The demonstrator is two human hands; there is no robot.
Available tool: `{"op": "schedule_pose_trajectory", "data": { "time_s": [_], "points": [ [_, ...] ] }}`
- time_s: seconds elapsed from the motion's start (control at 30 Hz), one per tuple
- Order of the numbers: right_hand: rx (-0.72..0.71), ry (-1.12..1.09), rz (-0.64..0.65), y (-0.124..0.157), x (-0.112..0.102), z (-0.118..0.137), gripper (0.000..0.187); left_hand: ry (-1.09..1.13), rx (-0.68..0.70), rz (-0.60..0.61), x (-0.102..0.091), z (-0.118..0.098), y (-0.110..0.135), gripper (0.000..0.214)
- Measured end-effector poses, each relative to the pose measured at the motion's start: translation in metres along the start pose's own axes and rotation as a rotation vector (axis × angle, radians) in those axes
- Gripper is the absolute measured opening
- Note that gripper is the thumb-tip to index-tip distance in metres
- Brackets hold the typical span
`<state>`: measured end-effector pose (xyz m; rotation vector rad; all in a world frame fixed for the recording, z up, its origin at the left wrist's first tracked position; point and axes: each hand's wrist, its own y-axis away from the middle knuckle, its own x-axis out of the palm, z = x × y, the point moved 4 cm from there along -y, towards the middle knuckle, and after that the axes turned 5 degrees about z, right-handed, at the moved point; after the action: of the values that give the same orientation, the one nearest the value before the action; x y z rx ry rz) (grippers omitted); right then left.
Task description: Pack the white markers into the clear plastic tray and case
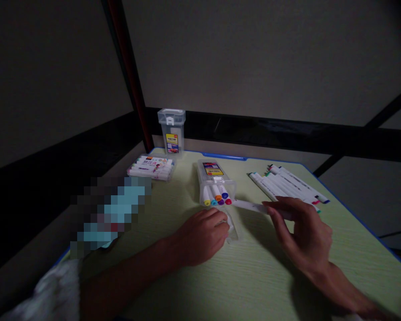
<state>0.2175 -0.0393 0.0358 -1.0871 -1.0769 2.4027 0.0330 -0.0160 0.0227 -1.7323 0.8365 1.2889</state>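
My right hand [302, 234] pinches a white marker [254, 206] whose tip points at the open mouth of a clear plastic marker case [211, 174] lying on its side. Several markers with coloured ends [217, 197] sit in that case. My left hand [203, 234] is curled on the case's clear lid [233, 229], just in front of the opening.
A row of loose white markers [287, 185] lies at the right on the pale green table [254, 276]. A flat marker case [152, 167] lies at the back left, an upright clear case [172, 131] behind it. A blurred patch [110, 214] covers the left edge.
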Motion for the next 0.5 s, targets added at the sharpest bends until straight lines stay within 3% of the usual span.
{"op": "schedule_pose_trajectory", "data": {
  "time_s": [0.17,0.3,0.5],
  "points": [
    [-0.006,-0.015,-0.071,0.003,-0.003,-0.003,0.033,0.004,0.003,0.021,-0.001,-0.001,0.0,0.015],
    [-0.117,0.01,-0.178,0.0,-0.008,0.004,0.042,0.016,-0.002,-0.001,-0.002,-0.001,0.0,0.015],
    [-0.177,-0.066,-0.19,-0.005,-0.014,0.013,0.049,0.019,-0.005,-0.004,-0.001,-0.001,0.0,0.016]
  ]
}}
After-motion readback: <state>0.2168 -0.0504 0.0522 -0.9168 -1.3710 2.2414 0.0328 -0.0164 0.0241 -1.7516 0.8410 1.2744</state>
